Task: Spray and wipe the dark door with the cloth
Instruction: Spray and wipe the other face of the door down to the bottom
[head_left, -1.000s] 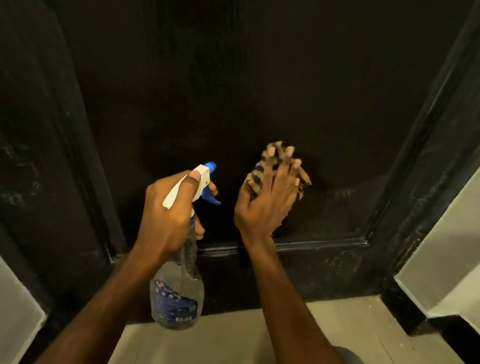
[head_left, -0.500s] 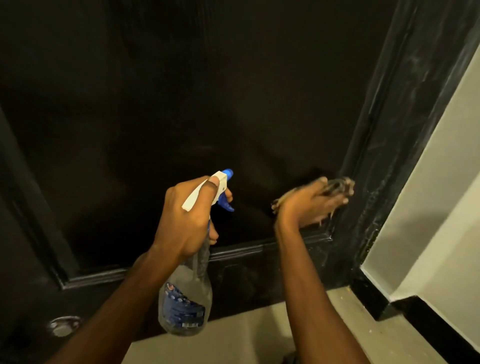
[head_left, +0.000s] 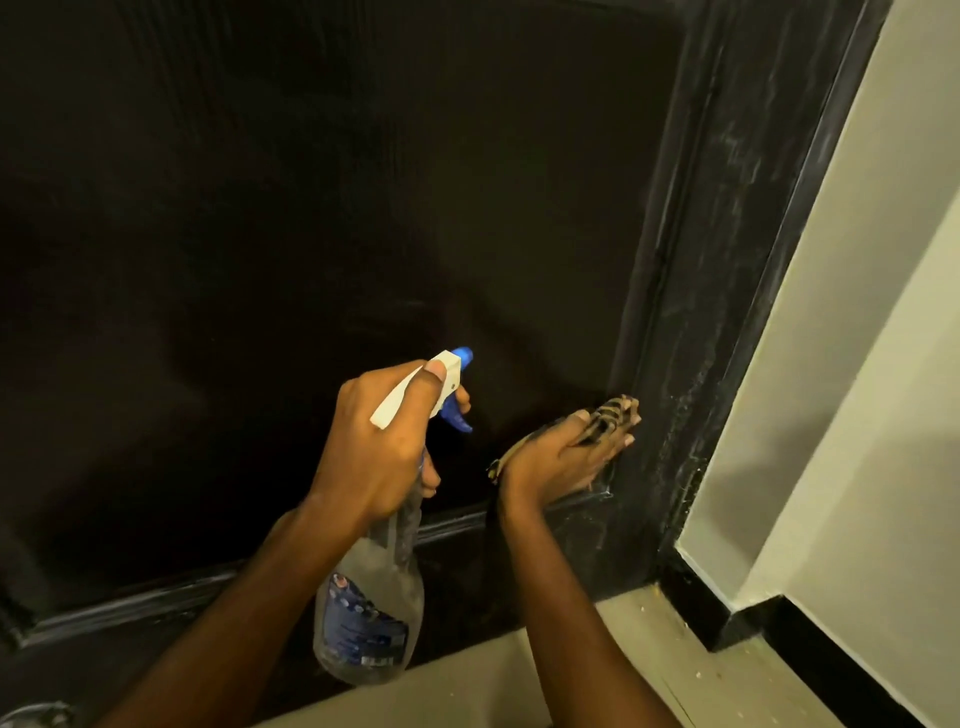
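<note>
- Two jobs were shared between your hands, and the wiping step was the one in hand.
- Your right hand (head_left: 561, 457) lay flat with its fingers straight. It pressed the striped cloth (head_left: 615, 410) against the dark door (head_left: 311, 208), in the lower right corner of the sunken panel and just beside the door frame (head_left: 727, 260).
- Your left hand (head_left: 379, 441) was curled round the neck of the spray bottle (head_left: 371, 618). The thumb lay along the white top, and the blue nozzle pointed at the panel, apart from it.
- I could not tell whether a finger was squeezing the trigger.
- Pale streaks and dust showed on the frame and on the ledge (head_left: 457, 522) under the panel, so those parts looked unfinished.
- I judged the next move called for firm pressure as you carried the cloth out of the corner, along the ledge or up the frame.
- A fresh spray there would probably have helped first, with the cloth hand out of the nozzle's line.
</note>
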